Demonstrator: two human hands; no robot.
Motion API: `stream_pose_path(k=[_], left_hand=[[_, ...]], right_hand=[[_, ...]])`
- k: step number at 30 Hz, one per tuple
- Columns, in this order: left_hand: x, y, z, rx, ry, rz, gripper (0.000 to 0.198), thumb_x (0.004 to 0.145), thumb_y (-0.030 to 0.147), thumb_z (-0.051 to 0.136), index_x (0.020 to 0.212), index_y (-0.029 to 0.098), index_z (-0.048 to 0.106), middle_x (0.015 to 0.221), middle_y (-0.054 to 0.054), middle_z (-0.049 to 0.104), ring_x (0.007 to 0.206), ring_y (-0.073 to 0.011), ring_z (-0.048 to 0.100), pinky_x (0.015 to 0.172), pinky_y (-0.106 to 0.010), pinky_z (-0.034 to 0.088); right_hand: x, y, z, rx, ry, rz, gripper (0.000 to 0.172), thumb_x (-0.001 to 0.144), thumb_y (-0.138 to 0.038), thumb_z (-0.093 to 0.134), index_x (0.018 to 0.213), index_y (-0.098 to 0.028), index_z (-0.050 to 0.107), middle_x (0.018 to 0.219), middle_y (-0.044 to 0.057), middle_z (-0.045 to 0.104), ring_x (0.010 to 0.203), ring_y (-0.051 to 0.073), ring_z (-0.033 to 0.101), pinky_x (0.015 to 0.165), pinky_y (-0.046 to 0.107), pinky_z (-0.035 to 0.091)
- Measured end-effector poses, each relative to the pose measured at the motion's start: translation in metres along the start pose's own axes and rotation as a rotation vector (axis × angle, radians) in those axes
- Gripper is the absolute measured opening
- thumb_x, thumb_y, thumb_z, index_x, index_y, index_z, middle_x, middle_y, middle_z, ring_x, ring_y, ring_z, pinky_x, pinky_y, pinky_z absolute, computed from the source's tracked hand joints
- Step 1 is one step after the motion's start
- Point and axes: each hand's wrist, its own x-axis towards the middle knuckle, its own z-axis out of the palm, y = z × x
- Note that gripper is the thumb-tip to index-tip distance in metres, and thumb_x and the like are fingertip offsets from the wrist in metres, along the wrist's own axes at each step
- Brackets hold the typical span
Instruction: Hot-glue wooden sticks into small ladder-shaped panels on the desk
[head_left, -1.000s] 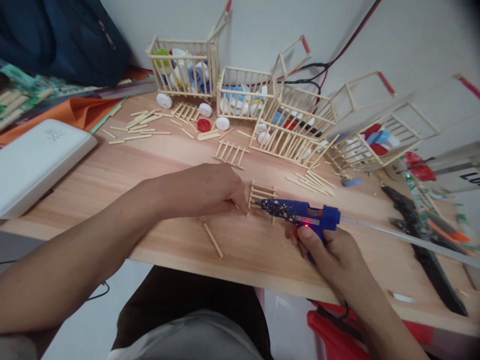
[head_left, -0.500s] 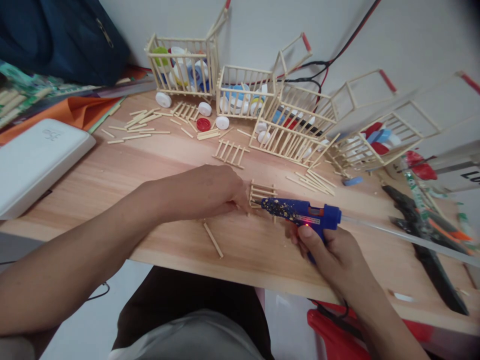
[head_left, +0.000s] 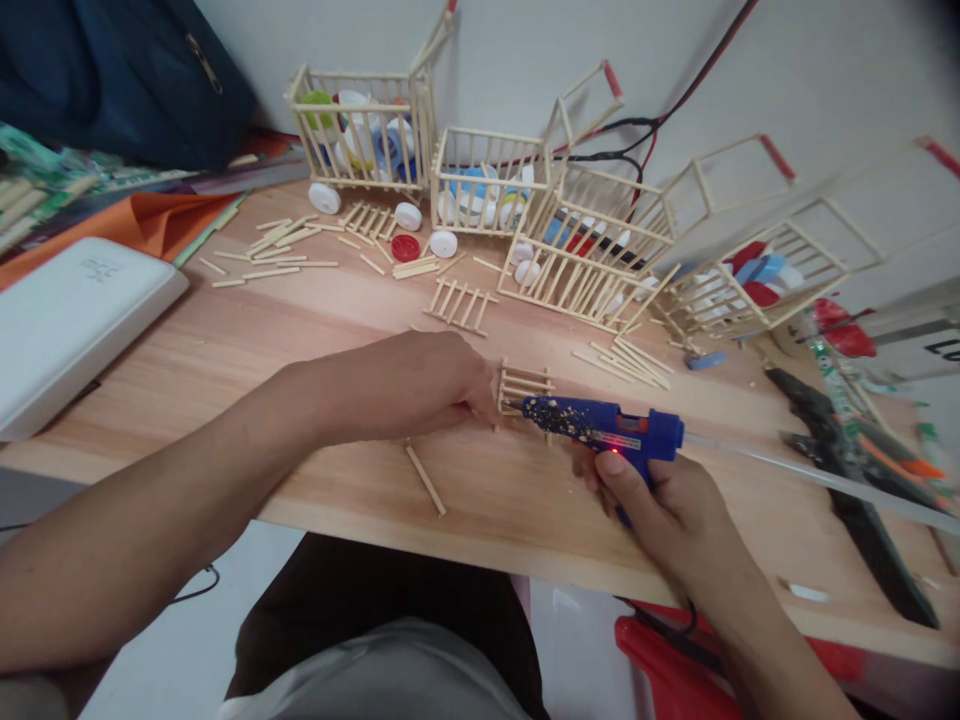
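Note:
My right hand is wrapped round the handle of a blue hot glue gun, its red light on and a clear glue stick sticking out of its back. The nozzle points left and meets the near left part of a small stick frame lying on the table. At that frame's left edge my left hand has its fingers closed in a pinch; the fingertips are partly hidden, and they seem to hold the frame's side stick. A loose wooden stick lies just below my left hand.
Several stick-built carts holding bottle caps stand along the wall. Loose sticks and another small frame lie in front of them. A white power bank is at left; black-handled tools lie at right.
Both hands and the glue gun stay almost where they were, the nozzle still at the small frame. Only a very slight shift of the view shows.

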Motion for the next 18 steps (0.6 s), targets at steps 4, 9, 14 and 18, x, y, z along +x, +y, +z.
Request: stream_pose_path(k=[4,9,14,18], left_hand=[[0.0001,-0.0005,0.0002,-0.003,0.010,0.005,0.027,0.089,0.014,0.052,0.097,0.029,0.073,0.089,0.002,0.072,0.079,-0.0118,0.062,0.072,-0.020,0.040],[0.0002,-0.0010,0.0004,0.010,-0.010,0.006,0.025,0.089,0.015,0.051,0.092,0.027,0.074,0.091,0.001,0.072,0.080,-0.0120,0.062,0.072,-0.020,0.041],[0.0001,0.0005,-0.0007,0.012,-0.016,-0.009,0.025,0.090,0.016,0.051,0.089,0.026,0.074,0.089,0.001,0.072,0.079,-0.0120,0.062,0.071,-0.021,0.040],[0.0002,0.0002,-0.0006,-0.003,-0.013,0.006,0.025,0.090,0.015,0.051,0.090,0.026,0.074,0.090,0.001,0.072,0.080,-0.0122,0.062,0.072,-0.021,0.040]], right_hand=[[0.0003,-0.0026,-0.0006,-0.008,0.007,0.004,0.051,0.091,-0.057,0.038,0.058,-0.020,0.049,0.053,0.000,0.054,0.051,0.013,0.050,0.049,0.025,0.036],[0.0012,-0.0041,-0.0003,0.006,0.005,-0.004,0.051,0.092,-0.057,0.038,0.059,-0.020,0.051,0.053,0.001,0.055,0.049,0.013,0.050,0.048,0.025,0.037],[0.0008,-0.0032,-0.0001,-0.013,0.008,-0.004,0.051,0.091,-0.058,0.038,0.061,-0.020,0.053,0.052,0.001,0.056,0.049,0.013,0.051,0.047,0.025,0.036],[0.0010,-0.0045,-0.0006,-0.021,0.014,-0.021,0.052,0.091,-0.058,0.037,0.059,-0.020,0.052,0.050,0.000,0.053,0.047,0.013,0.049,0.046,0.025,0.035]])
